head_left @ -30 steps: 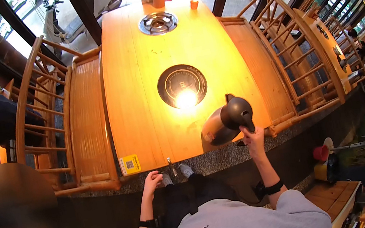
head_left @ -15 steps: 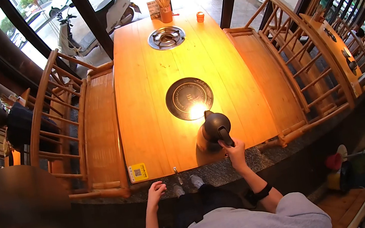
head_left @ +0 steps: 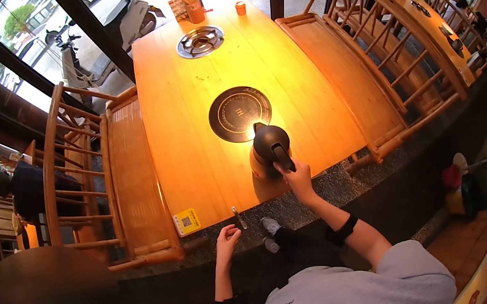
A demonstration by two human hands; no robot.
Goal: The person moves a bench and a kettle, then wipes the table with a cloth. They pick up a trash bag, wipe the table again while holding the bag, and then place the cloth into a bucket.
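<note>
My right hand (head_left: 301, 181) is wrapped round the handle of a dark kettle (head_left: 270, 145) at the near part of the wooden table (head_left: 193, 161). The kettle stands upright, its spout side toward the round black induction hob (head_left: 241, 114), and overlaps the hob's near rim in this view. My left hand (head_left: 228, 239) hangs in front of the table's near edge, fingers loosely bent and nothing in them. Close by it are a small metal fitting (head_left: 239, 217) at the edge and a yellow QR-code card (head_left: 187, 221) on the corner.
Farther back sit a metal-ringed burner (head_left: 200, 42), a holder of skewers (head_left: 194, 11) and a small orange jar (head_left: 241, 8). Bamboo benches, left (head_left: 133, 171) and right (head_left: 341, 76), flank the table. At far left a person in dark clothing (head_left: 42, 191) sits; a blurred round patch covers the lower left.
My view has turned, so the table sits farther left and higher. My left hand is nearer the table's edge fitting. The bright glare on the hob has faded; my right hand keeps the kettle handle.
</note>
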